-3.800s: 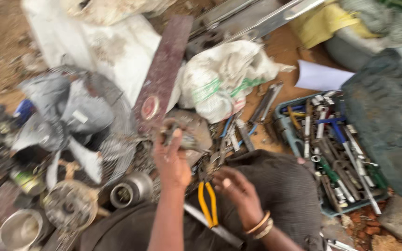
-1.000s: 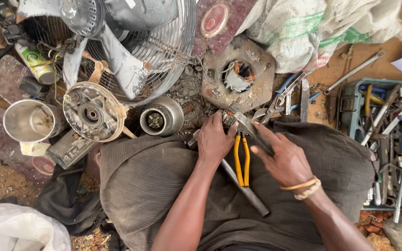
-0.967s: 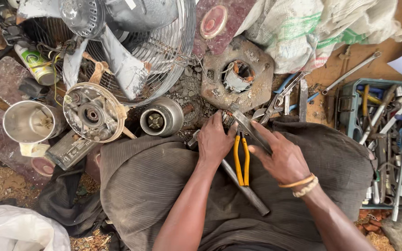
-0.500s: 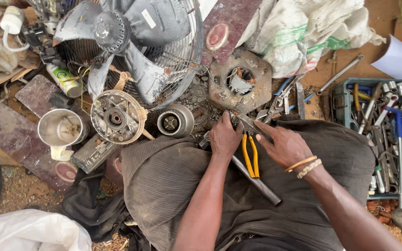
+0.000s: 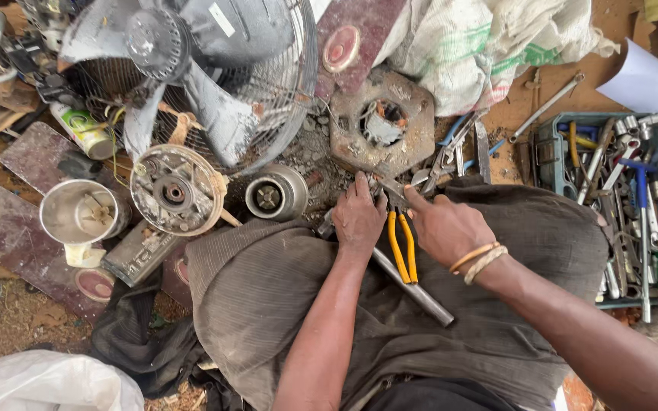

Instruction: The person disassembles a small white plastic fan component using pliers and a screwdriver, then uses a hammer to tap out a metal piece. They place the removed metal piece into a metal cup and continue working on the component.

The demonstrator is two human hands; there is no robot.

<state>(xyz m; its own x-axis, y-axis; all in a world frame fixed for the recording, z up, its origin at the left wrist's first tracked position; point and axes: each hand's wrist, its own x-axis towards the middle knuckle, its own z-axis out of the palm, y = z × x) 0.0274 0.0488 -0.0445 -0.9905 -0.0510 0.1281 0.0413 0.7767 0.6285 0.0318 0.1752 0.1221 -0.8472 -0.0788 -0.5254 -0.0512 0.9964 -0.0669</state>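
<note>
My left hand and my right hand meet over my lap, which is covered by a dark grey cloth. Both close their fingertips on a small grey metal part at the cloth's far edge. Yellow-handled pliers lie on the cloth between my hands, held by neither. A steel rod runs under my left hand and slants toward my right forearm. Bangles ring my right wrist.
A fan with a wire grille lies at the far left. Nearby are a round rotor housing, a metal cylinder, a rusty octagonal plate and a metal cup. A tool tray of wrenches stands at the right, beyond it a white sack.
The camera has shifted, so the fan and parts sit further right and lower in view. My hands stay together on the small metal part, barely moved.
</note>
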